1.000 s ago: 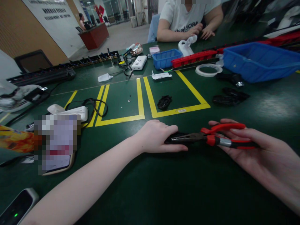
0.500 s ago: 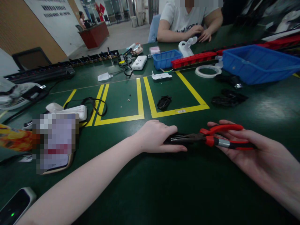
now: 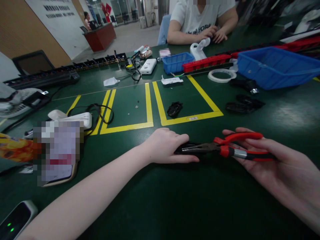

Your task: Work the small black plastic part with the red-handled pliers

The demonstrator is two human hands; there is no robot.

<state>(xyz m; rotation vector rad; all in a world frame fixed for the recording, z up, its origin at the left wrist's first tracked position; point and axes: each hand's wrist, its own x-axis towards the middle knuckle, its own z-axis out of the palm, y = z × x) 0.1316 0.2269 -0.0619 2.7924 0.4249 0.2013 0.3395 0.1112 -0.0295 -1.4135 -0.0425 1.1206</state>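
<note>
Left hand (image 3: 165,145) palm-down, gripping black part (image 3: 186,149); right hand (image 3: 272,166) palm-up, holding pliers (image 3: 225,151).

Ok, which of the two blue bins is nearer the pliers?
The large blue bin at right; the small blue bin sits farther back from the long-nose pliers in the right hand.

Near table (image 3: 195,200) open; phone (image 3: 62,177) obstructs left.

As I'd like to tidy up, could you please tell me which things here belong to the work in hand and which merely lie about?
In use:
red-handled pliers, in the right hand
black part, in the left hand

Apparently lying about:
phone
white ring
white scraps
</note>
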